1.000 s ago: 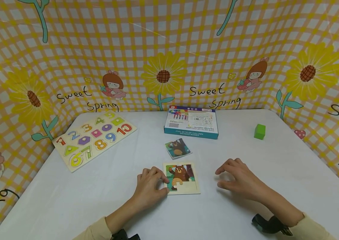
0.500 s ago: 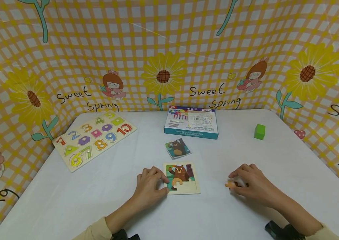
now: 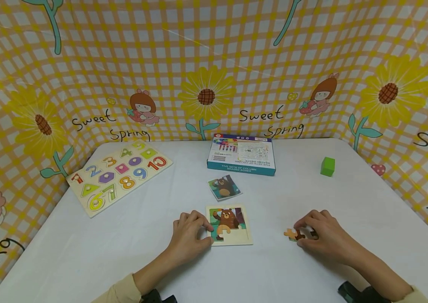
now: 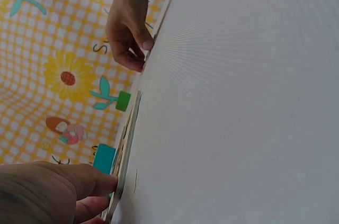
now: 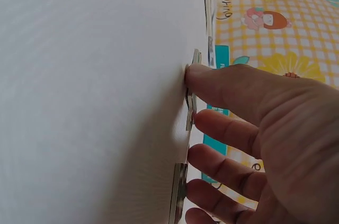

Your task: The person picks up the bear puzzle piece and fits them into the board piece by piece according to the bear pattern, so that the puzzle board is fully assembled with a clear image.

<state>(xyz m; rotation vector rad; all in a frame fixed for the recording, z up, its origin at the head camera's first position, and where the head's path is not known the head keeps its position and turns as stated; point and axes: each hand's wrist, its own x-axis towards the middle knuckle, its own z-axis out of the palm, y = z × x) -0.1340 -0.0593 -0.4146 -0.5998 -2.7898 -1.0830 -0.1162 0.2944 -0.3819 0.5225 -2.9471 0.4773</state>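
Observation:
In the head view, my left hand (image 3: pixel 191 233) holds the left edge of a small square wooden jigsaw board (image 3: pixel 247 223), thumb near its lower corner. A bear picture (image 3: pixel 228 219) fills much of the board, with bare wood at the lower right. To the board's right, my right hand (image 3: pixel 321 235) pinches a brown and tan puzzle piece (image 3: pixel 291 233) lying at the table. Under that hand lies a second dark piece (image 3: pixel 314 234), partly covered. The right wrist view shows the thumb against one thin piece (image 5: pixel 190 113) and another piece (image 5: pixel 178 192) below the fingers.
Behind the board lies a bear picture card (image 3: pixel 224 187). A flat box (image 3: pixel 241 155) stands at the back of the white table (image 3: pixel 259 273). A wooden number board (image 3: pixel 119 174) is at the left, a green block (image 3: pixel 328 166) at the back right.
My right hand has moved right and lowered onto the puzzle pieces, its thumb and finger closing on one. The left hand and the board have stayed in place.

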